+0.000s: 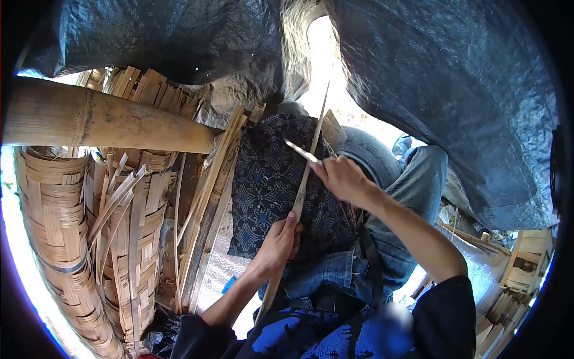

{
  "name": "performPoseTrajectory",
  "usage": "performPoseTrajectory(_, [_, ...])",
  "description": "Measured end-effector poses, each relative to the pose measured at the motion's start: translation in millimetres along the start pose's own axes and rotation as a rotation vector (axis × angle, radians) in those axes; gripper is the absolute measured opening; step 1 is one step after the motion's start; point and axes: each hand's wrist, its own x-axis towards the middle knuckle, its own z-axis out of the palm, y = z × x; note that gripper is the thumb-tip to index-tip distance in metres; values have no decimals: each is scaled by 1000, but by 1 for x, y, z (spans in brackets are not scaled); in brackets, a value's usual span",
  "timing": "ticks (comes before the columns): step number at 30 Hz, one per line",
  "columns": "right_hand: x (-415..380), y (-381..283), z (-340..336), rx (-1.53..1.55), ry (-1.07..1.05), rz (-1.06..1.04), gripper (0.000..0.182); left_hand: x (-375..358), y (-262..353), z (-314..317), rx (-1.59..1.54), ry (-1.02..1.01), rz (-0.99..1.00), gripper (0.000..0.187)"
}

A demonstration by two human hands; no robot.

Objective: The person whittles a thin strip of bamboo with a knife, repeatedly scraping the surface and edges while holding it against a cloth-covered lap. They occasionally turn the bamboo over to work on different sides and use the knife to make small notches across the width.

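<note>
A long bamboo strip point(303, 184) runs from my lap up toward the bright gap at the top. My left hand point(277, 244) is closed around its lower part, thumb lying along the strip. In my right hand point(345, 179) is a knife point(301, 150), its blade pointing up and left and crossing near the strip. The fist hides the handle. Beneath both hands a dark patterned cloth point(263, 185) covers my lap, over blue jeans point(427, 185).
Tall woven bamboo baskets point(57, 221) stand on the left, with a thick bamboo pole point(119, 119) crossing above them. Split bamboo slats point(209, 179) lean beside the cloth. A tire point(368, 152) sits beyond my right hand. Dark plastic sheeting point(454, 78) hangs overhead.
</note>
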Motion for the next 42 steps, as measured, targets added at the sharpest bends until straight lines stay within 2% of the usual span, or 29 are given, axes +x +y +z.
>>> performPoseTrajectory(2, [23, 22, 11, 69, 8, 19, 55, 1, 0, -1, -24, -18, -2, 41])
performPoseTrajectory(6, [39, 26, -8, 177, -10, 86, 48, -2, 5, -2, -114, -70, -34, 40])
performPoseTrajectory(8, [24, 12, -20, 400, 86, 51, 47, -2, 4, -6, -149, -63, -26, 41])
performPoseTrajectory(9, [12, 15, -10, 341, 196, -169, 46, 2, 1, -10, -203, -112, -42, 41])
performPoseTrajectory(10, [1, 2, -16, 346, 190, -168, 46, 4, -1, -13, -254, -164, -61, 41])
performPoseTrajectory(12, [-25, -18, -34, 415, -271, 213, 44, 4, 1, -16, -272, -173, -72, 41])
performPoseTrajectory(14, [-46, -17, -20, 366, -137, 95, 43, 4, 3, -15, -287, -195, -89, 41])
performPoseTrajectory(15, [-50, -15, -8, 370, -20, 40, 52, 4, 4, -15, -295, -196, -87, 41])
performPoseTrajectory(18, [-55, -17, 4, 424, 27, 123, 53, 9, 3, -20, -330, -222, -110, 41])
performPoseTrajectory(22, [-44, -26, 3, 336, -17, 172, 54, 14, -1, -30, -438, -263, -172, 43])
performPoseTrajectory(28, [-33, -23, 6, 224, -49, 80, 55, 13, 0, -35, -520, -273, -198, 42])
performPoseTrajectory(35, [-32, -26, 8, 138, -41, 77, 55, 12, 1, -33, -506, -259, -203, 42])
performPoseTrajectory(37, [-31, -25, 8, 121, -100, 92, 54, 11, 0, -33, -471, -237, -175, 42])
performPoseTrajectory(38, [-25, -22, 8, 125, -99, 102, 54, 9, -2, -31, -464, -240, -182, 42])
performPoseTrajectory(40, [-5, -6, 5, 67, 49, 197, 54, 5, -6, -25, -426, -236, -213, 42])
performPoseTrajectory(42, [6, 5, 8, 83, 31, 167, 54, 5, -4, -27, -427, -223, -224, 43])
